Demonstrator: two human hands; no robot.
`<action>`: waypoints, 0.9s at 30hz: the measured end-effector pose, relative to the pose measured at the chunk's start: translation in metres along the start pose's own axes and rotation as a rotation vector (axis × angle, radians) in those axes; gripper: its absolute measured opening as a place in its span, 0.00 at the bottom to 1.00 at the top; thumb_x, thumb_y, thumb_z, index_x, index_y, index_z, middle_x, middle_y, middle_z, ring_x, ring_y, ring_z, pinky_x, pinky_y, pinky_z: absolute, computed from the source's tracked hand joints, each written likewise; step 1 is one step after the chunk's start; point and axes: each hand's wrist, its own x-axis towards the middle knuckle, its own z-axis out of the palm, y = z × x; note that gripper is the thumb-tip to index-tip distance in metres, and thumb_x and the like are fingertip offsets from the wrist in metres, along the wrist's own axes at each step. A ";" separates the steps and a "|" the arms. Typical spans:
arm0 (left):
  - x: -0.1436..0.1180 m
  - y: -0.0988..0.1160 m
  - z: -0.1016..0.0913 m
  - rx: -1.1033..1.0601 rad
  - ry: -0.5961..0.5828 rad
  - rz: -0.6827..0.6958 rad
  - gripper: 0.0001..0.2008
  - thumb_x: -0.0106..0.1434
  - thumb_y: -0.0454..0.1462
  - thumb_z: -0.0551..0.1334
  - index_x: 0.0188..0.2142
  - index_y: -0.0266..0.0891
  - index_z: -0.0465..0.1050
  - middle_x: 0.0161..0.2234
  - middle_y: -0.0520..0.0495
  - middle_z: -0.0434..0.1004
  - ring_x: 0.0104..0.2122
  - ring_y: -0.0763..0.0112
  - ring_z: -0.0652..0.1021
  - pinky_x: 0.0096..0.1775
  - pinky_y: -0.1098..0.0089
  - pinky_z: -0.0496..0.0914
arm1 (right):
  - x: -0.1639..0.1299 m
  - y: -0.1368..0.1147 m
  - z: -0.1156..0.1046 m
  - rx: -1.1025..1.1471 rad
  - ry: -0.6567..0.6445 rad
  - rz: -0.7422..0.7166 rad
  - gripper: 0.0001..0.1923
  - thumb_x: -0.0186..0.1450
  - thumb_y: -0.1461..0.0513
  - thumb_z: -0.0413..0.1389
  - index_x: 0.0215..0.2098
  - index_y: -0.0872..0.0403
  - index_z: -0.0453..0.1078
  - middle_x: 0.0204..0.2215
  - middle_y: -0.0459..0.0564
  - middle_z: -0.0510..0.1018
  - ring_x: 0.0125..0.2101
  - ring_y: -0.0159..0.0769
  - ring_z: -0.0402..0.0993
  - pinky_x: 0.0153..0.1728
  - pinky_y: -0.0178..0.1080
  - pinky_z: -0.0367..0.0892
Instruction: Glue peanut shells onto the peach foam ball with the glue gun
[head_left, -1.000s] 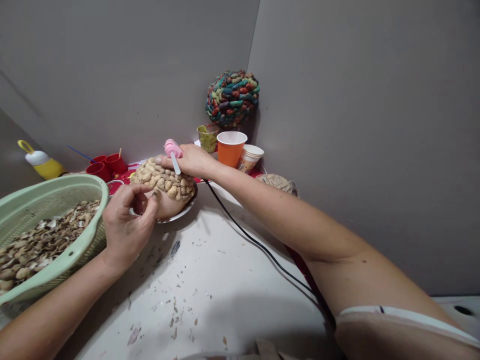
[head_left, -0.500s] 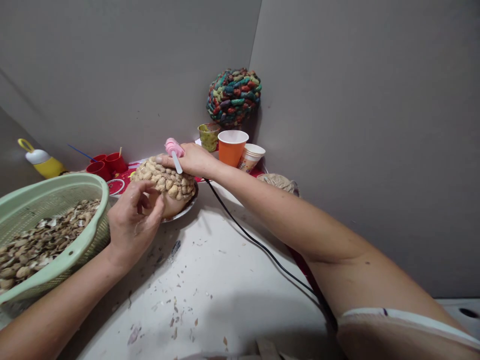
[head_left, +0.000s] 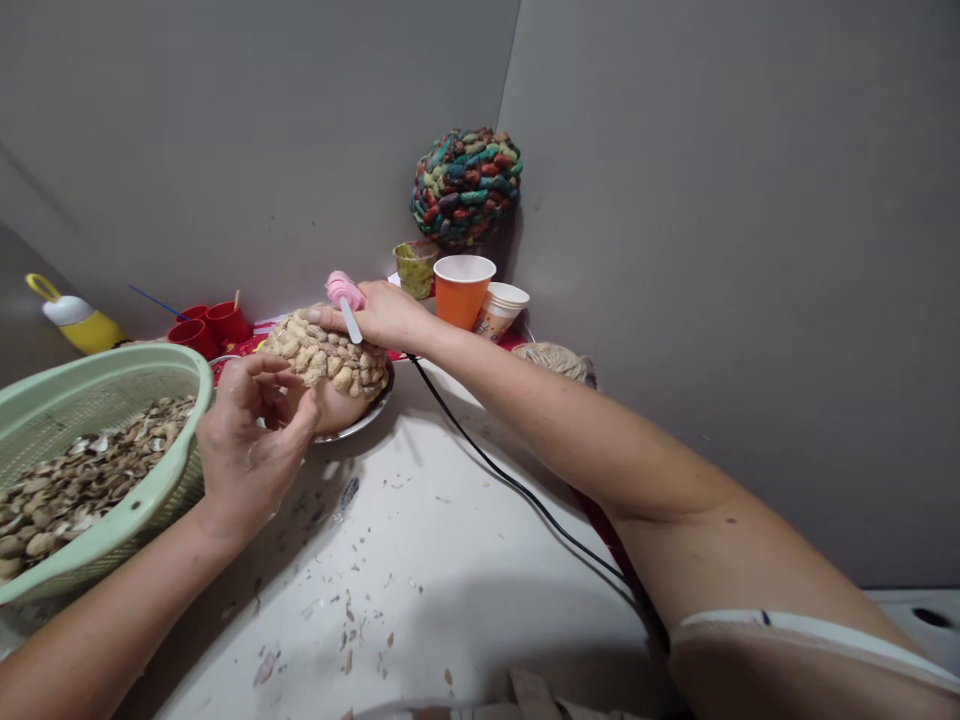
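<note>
9 o'clock: tan, knobbly shell-covered dome, smooth beige below. 12 o'clock: round ball, mottled teal, red, olive. 8 o'clock: pale-green mesh plastic basket. Pink tool, whitish stick.

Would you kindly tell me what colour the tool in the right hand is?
The tool is light pink, shown best in the head view.

A pink tool tilts near a rounded form, shell-crusted above, smooth below.

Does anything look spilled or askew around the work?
Yes: loose bits lie scattered over the white table in front of the shell-covered dome, like stray debris. The stacked paper cups also look tilted beside the upright orange cup.
</note>
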 end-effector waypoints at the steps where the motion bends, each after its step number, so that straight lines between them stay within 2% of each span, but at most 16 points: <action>1: 0.000 0.002 -0.001 -0.020 0.003 -0.005 0.16 0.60 0.35 0.69 0.46 0.46 0.68 0.34 0.53 0.76 0.25 0.74 0.72 0.27 0.69 0.67 | 0.000 0.000 0.000 0.000 0.001 -0.002 0.37 0.67 0.33 0.51 0.38 0.57 0.77 0.34 0.55 0.79 0.34 0.39 0.74 0.31 0.35 0.57; 6: 0.001 0.003 -0.003 -0.062 0.025 -0.032 0.16 0.60 0.36 0.70 0.45 0.46 0.68 0.33 0.54 0.76 0.24 0.75 0.72 0.26 0.69 0.66 | -0.002 -0.001 -0.002 0.005 -0.004 0.011 0.36 0.68 0.35 0.52 0.41 0.58 0.78 0.36 0.55 0.80 0.35 0.39 0.74 0.32 0.34 0.57; 12: 0.002 -0.004 0.003 0.006 0.017 -0.022 0.11 0.60 0.37 0.70 0.40 0.44 0.71 0.31 0.55 0.74 0.25 0.73 0.74 0.28 0.69 0.68 | -0.001 -0.001 -0.002 -0.018 -0.001 0.025 0.37 0.69 0.35 0.52 0.43 0.60 0.77 0.36 0.56 0.80 0.35 0.39 0.74 0.32 0.35 0.56; 18: 0.005 0.004 0.007 -0.008 0.032 -0.057 0.08 0.60 0.38 0.69 0.36 0.43 0.72 0.29 0.55 0.74 0.24 0.74 0.72 0.27 0.69 0.67 | -0.001 0.000 -0.001 -0.008 0.008 0.022 0.37 0.69 0.34 0.51 0.42 0.60 0.77 0.36 0.57 0.80 0.35 0.40 0.74 0.32 0.35 0.57; 27: 0.008 0.004 0.007 0.050 0.024 -0.089 0.05 0.60 0.39 0.70 0.35 0.42 0.79 0.28 0.53 0.78 0.25 0.73 0.74 0.28 0.70 0.69 | -0.001 0.001 -0.001 0.007 0.015 0.007 0.36 0.69 0.34 0.51 0.42 0.58 0.77 0.37 0.57 0.80 0.37 0.41 0.76 0.34 0.35 0.59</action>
